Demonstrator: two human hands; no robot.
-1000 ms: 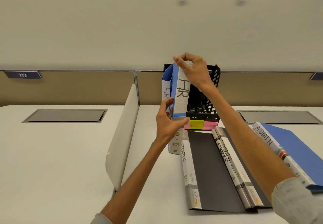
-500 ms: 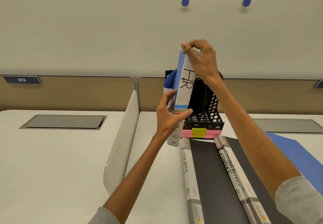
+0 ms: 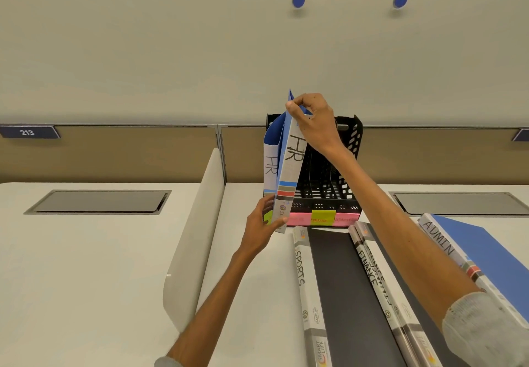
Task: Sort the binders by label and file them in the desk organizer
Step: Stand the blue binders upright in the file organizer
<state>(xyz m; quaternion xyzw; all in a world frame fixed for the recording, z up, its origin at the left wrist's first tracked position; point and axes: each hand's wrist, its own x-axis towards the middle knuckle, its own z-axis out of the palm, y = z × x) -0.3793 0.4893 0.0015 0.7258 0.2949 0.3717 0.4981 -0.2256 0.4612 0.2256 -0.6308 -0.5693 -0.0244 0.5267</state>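
Note:
A blue binder labelled HR (image 3: 289,172) stands upright at the left slot of the black mesh desk organizer (image 3: 337,192). My right hand (image 3: 313,122) grips its top corner. My left hand (image 3: 262,225) holds its bottom end by the organizer's front. Another blue HR binder (image 3: 270,163) stands just left of it in the organizer. Pink and yellow sticky labels (image 3: 322,218) run along the organizer's front edge. Flat on the desk lie a black SPORTS binder (image 3: 329,286), black FINANCE binders (image 3: 380,289) and a blue ADMIN binder (image 3: 481,252).
A white curved divider panel (image 3: 197,232) stands left of the organizer. Grey cable hatches (image 3: 100,201) (image 3: 458,202) are set into the white desk (image 3: 86,281) on both sides. A tan partition (image 3: 128,152) and wall close the back.
The HR binder has come down from its raised position, its bottom now at the organizer's front edge. Both hands moved down with it; my left hand slid to the binder's lowest part.

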